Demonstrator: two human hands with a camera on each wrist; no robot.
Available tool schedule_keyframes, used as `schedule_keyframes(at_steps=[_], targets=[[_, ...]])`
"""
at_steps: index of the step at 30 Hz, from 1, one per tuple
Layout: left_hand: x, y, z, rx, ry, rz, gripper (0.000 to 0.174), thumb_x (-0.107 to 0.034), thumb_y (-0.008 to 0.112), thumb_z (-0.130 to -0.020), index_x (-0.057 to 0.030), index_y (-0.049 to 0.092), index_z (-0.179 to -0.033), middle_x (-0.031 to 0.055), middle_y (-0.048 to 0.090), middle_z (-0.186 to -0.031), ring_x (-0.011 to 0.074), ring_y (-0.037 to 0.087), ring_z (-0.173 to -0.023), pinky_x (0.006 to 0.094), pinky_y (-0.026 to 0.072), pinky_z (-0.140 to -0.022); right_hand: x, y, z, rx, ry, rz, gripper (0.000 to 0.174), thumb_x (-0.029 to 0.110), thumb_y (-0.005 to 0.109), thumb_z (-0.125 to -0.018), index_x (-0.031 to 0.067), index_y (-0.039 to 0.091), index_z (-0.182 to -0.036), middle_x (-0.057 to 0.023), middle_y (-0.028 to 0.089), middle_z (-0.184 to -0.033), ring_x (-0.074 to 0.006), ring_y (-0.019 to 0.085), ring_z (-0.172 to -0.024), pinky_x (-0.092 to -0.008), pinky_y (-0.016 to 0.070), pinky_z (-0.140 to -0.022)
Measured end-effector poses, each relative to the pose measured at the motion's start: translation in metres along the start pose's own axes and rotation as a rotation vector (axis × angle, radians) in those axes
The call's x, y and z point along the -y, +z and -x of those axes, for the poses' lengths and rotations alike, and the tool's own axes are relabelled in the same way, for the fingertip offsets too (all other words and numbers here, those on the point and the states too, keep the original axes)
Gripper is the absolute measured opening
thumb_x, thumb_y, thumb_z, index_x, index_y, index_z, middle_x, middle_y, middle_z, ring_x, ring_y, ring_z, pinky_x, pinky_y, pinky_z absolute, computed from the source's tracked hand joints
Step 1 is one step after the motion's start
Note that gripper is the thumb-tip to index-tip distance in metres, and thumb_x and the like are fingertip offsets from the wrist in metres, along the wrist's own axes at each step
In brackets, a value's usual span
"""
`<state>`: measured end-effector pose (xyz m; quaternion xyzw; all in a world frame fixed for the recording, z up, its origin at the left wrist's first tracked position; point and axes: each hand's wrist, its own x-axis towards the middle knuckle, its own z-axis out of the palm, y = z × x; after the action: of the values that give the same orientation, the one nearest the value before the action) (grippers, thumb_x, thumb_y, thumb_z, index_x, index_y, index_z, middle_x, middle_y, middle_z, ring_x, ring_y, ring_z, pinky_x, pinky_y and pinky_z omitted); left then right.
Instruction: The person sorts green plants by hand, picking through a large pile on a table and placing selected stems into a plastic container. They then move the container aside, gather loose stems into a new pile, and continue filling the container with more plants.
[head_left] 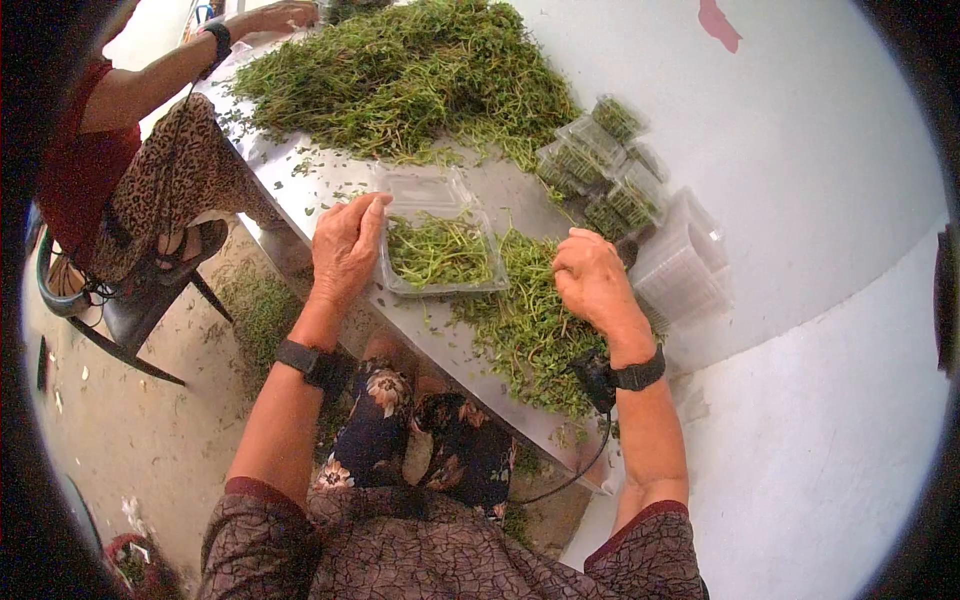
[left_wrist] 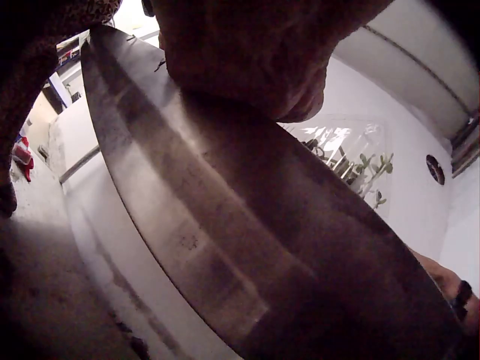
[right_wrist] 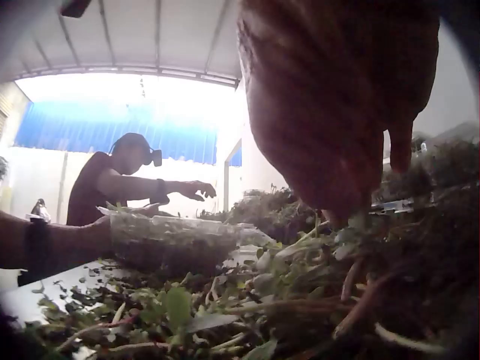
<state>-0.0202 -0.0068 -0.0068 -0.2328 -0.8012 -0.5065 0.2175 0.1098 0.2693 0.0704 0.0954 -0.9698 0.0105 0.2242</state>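
Observation:
A clear plastic clamshell box (head_left: 440,285), lid folded back, holds leafy green stems (head_left: 440,248). My left hand (head_left: 348,245) grips its left side, thumb along the rim; in the right wrist view this hand (right_wrist: 94,238) meets the box's (right_wrist: 176,232) side wall. My right hand (head_left: 597,280) is curled over a loose pile of the same greens (head_left: 520,335) just right of the box. In the right wrist view its fingertips point down into the stems (right_wrist: 307,244) and pinch at them, the tips partly hidden. The left wrist view shows mostly the table's underside (left_wrist: 195,202).
A big heap of greens (head_left: 410,75) covers the table's far part. Several filled boxes (head_left: 600,160) stand at the right, beside a stack of nested empty boxes (head_left: 685,260) by the white wall. Another person (right_wrist: 124,176) reaches over the table; a chair (head_left: 130,310) stands at left.

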Motion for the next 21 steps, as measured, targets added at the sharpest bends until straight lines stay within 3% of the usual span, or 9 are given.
schedule_keyframes(at_steps=[2, 4, 11, 21], targets=[[0.002, 0.002, 0.0, -0.005, 0.004, -0.004, 0.028, -0.023, 0.044, -0.097, -0.0078, 0.066, -0.104, 0.0085, 0.062, -0.075, 0.0246, 0.057, -0.076, 0.0358, 0.0447, -0.073, -0.001, -0.005, 0.0, 0.013, 0.045, -0.019, 0.007, 0.004, 0.055, -0.068, 0.0031, 0.062, -0.067, -0.0155, 0.063, -0.086, -0.0347, 0.058, -0.103, -0.0456, 0.0441, -0.089], [0.001, 0.005, 0.0, -0.088, 0.028, 0.047, 0.026, -0.026, 0.048, -0.096, -0.0088, 0.068, -0.098, 0.0062, 0.056, -0.062, 0.0242, 0.053, -0.066, 0.0361, 0.0417, -0.074, -0.001, -0.011, 0.002, -0.019, 0.108, -0.037, 0.008, 0.003, 0.054, -0.068, 0.0029, 0.062, -0.069, -0.0163, 0.064, -0.085, -0.0359, 0.058, -0.103, -0.0457, 0.0445, -0.089], [0.001, 0.005, 0.001, -0.103, 0.033, 0.063, 0.027, -0.025, 0.047, -0.096, -0.0089, 0.068, -0.098, 0.0075, 0.058, -0.065, 0.0268, 0.055, -0.068, 0.0383, 0.0423, -0.076, 0.006, -0.025, 0.0, -0.092, 0.092, -0.162, 0.005, 0.001, 0.054, -0.069, 0.001, 0.059, -0.072, -0.0163, 0.064, -0.087, -0.0361, 0.058, -0.104, -0.0447, 0.0453, -0.09], [-0.001, 0.002, 0.0, -0.105, 0.087, 0.048, 0.033, -0.024, 0.037, -0.099, -0.0074, 0.065, -0.102, 0.0081, 0.062, -0.072, 0.0271, 0.054, -0.072, 0.0379, 0.0419, -0.078, 0.052, -0.018, -0.056, -0.134, -0.246, -0.277, 0.007, -0.002, 0.059, -0.072, 0.0014, 0.059, -0.077, -0.014, 0.063, -0.087, -0.0351, 0.059, -0.101, -0.0427, 0.0448, -0.092]])
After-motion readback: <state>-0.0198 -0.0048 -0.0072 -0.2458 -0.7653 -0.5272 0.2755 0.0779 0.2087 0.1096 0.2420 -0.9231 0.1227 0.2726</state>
